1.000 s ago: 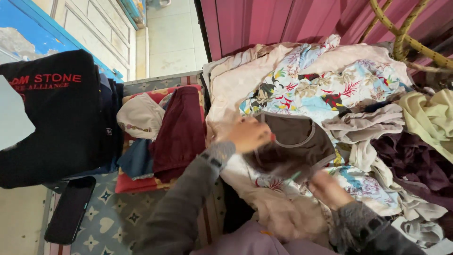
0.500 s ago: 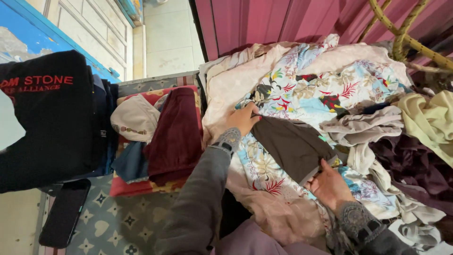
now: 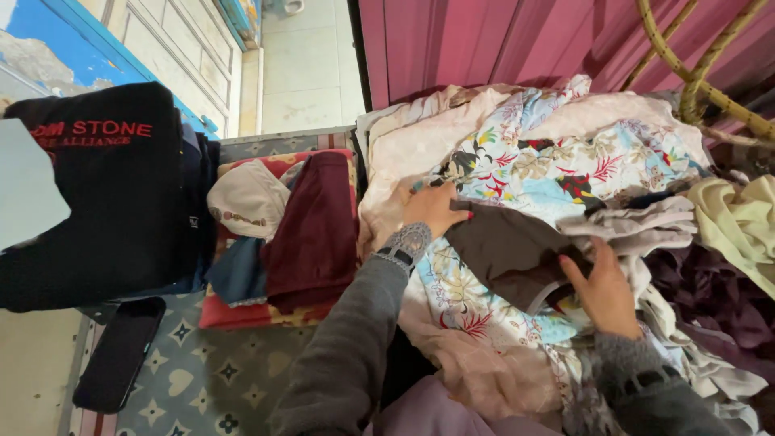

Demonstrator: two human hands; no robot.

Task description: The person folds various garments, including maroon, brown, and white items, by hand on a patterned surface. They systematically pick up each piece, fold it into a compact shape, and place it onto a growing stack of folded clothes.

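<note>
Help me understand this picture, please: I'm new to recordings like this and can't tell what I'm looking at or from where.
There is no machine here. A person wears a camera on the head, so this single view looks down at their own two arms in grey sleeves. The left hand and the right hand both rest on a dark brown garment, one at each end, pressing it flat on a floral sheet; the fingers lie on the cloth rather than closing around it. The sheet tops a heap of clothes, with a pale yellow garment and dark purple fabric on the right. To the left sit a folded maroon garment and a cream cap-like piece. Further left are a black garment with red lettering and a black phone on a patterned mat.
</note>
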